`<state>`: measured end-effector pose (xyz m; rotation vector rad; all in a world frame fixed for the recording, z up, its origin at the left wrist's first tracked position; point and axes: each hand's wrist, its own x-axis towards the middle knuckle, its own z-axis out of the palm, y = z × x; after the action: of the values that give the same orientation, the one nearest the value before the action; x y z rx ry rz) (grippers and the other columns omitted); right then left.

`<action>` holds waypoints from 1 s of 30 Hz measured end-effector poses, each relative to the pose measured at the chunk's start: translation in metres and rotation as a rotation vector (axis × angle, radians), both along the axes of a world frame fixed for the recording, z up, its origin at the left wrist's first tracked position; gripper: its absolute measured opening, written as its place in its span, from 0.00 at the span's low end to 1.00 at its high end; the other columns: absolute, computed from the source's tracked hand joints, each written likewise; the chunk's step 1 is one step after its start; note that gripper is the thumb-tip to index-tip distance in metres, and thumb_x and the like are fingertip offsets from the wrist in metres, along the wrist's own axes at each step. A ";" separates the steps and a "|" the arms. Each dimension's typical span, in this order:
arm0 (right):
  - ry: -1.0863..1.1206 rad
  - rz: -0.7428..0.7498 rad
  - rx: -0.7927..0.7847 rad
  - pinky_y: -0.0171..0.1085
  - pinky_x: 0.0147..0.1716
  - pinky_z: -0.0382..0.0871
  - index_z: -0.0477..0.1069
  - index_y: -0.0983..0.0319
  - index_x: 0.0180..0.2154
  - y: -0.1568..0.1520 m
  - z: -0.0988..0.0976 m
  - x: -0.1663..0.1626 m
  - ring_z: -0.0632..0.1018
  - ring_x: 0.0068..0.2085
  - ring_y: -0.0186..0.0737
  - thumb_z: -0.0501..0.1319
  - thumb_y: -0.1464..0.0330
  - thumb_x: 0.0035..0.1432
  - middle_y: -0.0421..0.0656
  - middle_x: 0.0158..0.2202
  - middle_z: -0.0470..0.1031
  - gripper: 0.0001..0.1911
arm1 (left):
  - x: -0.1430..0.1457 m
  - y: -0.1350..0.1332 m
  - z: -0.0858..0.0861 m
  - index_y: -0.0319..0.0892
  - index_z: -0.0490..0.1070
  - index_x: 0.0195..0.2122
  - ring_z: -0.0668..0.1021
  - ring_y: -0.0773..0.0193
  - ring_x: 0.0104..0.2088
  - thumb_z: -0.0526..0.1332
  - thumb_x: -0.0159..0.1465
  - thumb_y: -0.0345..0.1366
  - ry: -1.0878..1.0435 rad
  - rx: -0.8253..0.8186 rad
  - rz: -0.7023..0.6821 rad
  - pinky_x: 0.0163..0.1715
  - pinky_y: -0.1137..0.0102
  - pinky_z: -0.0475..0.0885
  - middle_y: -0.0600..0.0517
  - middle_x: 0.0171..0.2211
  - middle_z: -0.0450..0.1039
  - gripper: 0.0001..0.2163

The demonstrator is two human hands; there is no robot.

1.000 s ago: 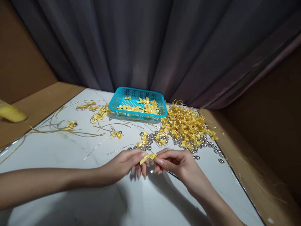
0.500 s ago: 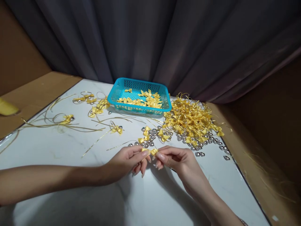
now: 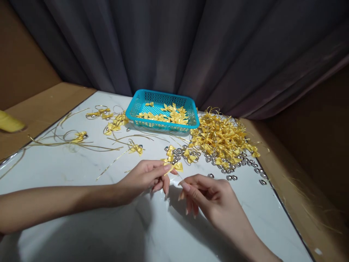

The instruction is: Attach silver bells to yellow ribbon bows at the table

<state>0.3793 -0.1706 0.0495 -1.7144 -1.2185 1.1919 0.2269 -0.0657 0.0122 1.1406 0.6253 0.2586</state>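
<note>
Between the thumb and fingers of my left hand [image 3: 154,176] is a small yellow ribbon bow [image 3: 177,166], held just above the table. My right hand [image 3: 208,193], lower and to the right, pinches the end of a thin gold cord [image 3: 180,177] that runs up toward the bow. Where the cord joins the bow is hidden by my left fingers. Right behind the hands lie silver heart-shaped beads [image 3: 177,155] and a few loose bows [image 3: 191,155].
A blue plastic basket [image 3: 160,125] with yellow bows stands at the back. To its right rises a heap of corded bows [image 3: 220,138], with silver beads around it. Gold cords [image 3: 103,148] and more bows lie at left. A dark curtain [image 3: 163,43] hangs behind.
My right hand has moved down and right, away from the bow, with the cord now stretched between the hands. My left hand has risen slightly with the bow.
</note>
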 end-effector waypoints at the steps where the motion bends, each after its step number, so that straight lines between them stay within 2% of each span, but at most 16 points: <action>1: -0.015 -0.003 -0.002 0.32 0.18 0.60 0.72 0.64 0.24 0.000 0.001 0.000 0.69 0.16 0.32 0.56 0.63 0.57 0.40 0.14 0.69 0.15 | 0.000 0.000 0.001 0.36 0.71 0.33 0.59 0.74 0.15 0.57 0.61 0.47 0.004 -0.006 0.002 0.15 0.76 0.50 0.55 0.16 0.69 0.16; 14: -0.045 0.028 0.039 0.31 0.18 0.58 0.71 0.63 0.22 0.000 0.000 0.001 0.67 0.16 0.30 0.55 0.67 0.58 0.37 0.13 0.66 0.14 | 0.000 -0.002 0.004 0.36 0.68 0.31 0.55 0.74 0.15 0.56 0.63 0.43 -0.005 -0.033 -0.020 0.17 0.75 0.49 0.58 0.13 0.64 0.13; 30: -0.062 0.024 0.085 0.31 0.16 0.57 0.70 0.63 0.21 0.000 0.002 0.000 0.66 0.15 0.30 0.55 0.66 0.57 0.37 0.13 0.65 0.15 | -0.001 -0.002 0.007 0.37 0.68 0.30 0.55 0.73 0.15 0.57 0.61 0.44 0.015 -0.029 -0.014 0.17 0.75 0.49 0.58 0.12 0.63 0.13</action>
<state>0.3798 -0.1706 0.0519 -1.6895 -1.3118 1.0925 0.2261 -0.0680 0.0190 1.1190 0.6326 0.2287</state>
